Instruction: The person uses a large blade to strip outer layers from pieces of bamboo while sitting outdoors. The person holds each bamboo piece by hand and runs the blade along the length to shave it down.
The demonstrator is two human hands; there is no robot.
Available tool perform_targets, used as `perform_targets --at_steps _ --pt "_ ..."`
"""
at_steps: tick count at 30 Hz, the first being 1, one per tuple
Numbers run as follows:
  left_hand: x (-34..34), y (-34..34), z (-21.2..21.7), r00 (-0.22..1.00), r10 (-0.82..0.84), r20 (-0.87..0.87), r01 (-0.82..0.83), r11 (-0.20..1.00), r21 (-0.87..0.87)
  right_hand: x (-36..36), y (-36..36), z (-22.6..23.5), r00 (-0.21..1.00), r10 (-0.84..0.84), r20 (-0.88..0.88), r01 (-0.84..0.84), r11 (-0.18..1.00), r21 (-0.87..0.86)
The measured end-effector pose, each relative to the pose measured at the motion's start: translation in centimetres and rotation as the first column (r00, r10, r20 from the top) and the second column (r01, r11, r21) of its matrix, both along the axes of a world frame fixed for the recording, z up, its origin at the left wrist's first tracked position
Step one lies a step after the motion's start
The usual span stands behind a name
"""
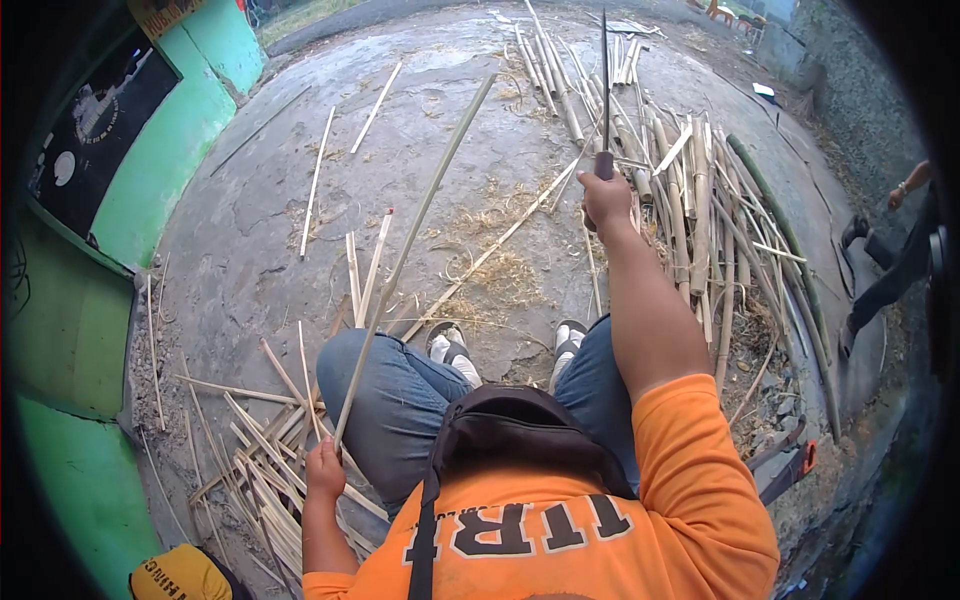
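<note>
My left hand (325,470) grips the near end of a long thin bamboo strip (415,240) that slants up and away over my left knee. My right hand (607,203) is raised in front of me, closed around the handle of a long narrow blade (605,80) that points away from me. The blade and the strip are apart. I sit on the concrete ground (250,250) in jeans and an orange shirt, with both feet out in front.
A heap of bamboo poles and split pieces (700,210) lies to my right and ahead. Thin cut strips (260,470) pile up at my left. A green wall (170,140) stands on the left. Another person (900,260) is at the right edge. A saw (790,465) lies by my right side.
</note>
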State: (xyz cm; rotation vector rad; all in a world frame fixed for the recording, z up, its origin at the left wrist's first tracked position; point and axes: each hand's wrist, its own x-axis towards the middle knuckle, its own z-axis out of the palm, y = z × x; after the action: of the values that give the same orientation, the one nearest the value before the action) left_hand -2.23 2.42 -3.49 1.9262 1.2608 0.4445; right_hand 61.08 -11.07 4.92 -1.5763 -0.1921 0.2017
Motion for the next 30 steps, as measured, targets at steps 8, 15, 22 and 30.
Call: perform_targets --at_steps 8,15,22,30 --pt "-0.6 0.8 0.4 1.0 0.005 0.0 -0.005 0.985 -0.171 -6.7 0.2 4.8 0.513 0.476 0.715 -0.101 0.86 -0.5" --pt "-1.0 1.3 1.0 0.997 -0.055 -0.052 0.051 0.996 -0.07 -4.6 0.3 3.6 0.672 0.448 0.589 -0.041 0.818 -0.574" --pt "-0.2 0.5 4.1 0.99 -0.074 -0.118 0.061 0.992 -0.111 -6.7 0.4 4.5 0.73 0.495 0.472 -0.088 0.752 -0.653" --pt "0.2 1.6 3.1 0.974 -0.153 -0.167 0.158 0.987 0.019 -1.1 -1.7 2.5 0.878 0.303 0.371 0.014 0.758 -0.652"
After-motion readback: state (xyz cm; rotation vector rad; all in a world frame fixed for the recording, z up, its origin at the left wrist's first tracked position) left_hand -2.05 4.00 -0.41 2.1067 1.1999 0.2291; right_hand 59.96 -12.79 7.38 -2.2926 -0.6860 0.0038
